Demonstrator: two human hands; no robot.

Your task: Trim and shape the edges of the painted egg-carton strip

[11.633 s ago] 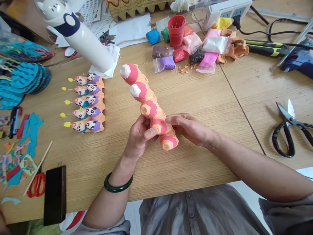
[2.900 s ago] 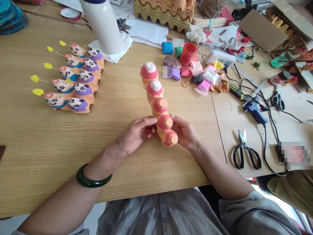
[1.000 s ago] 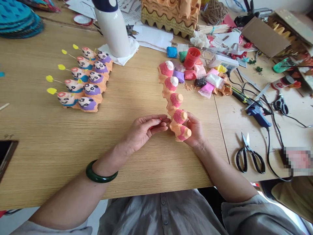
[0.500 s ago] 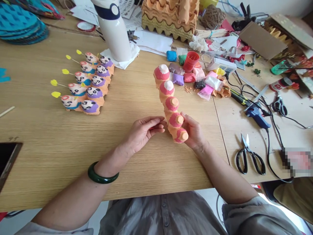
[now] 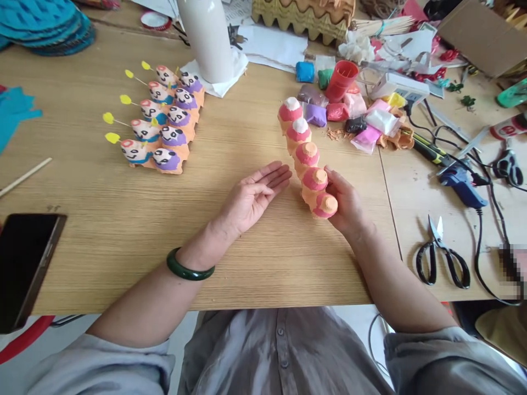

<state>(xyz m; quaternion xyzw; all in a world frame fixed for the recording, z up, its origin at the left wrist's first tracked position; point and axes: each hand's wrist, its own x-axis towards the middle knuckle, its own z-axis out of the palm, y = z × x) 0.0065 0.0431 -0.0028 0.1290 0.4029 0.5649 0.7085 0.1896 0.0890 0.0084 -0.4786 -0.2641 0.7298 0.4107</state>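
Observation:
My right hand [image 5: 349,202] grips the near end of an orange egg-carton strip [image 5: 310,174] from its right side. Pink covers the strip's bumps; the two farthest have white tops, while the nearer tips are bare orange. Just left of the strip, my left hand [image 5: 257,196] is open, palm up with the fingers stretched out, and holds nothing. A dark green bangle [image 5: 190,269] circles that wrist. Farther left on the table stands an egg-carton piece with painted faces [image 5: 162,123], blue and purple below them, and yellow-tipped sticks rising from it.
Bags of coloured clay [image 5: 315,113] lie around a red cup [image 5: 341,79] beyond the strip. Black-handled scissors [image 5: 441,255] and a blue glue gun [image 5: 465,186] are at right. A phone [image 5: 27,269] rests at left. A white bottle [image 5: 208,44] and stacked egg trays [image 5: 300,19] stand behind.
My left hand's fingers have straightened and moved slightly away from the strip. My right hand still holds it. The whole view has shifted, bringing more of the phone into sight.

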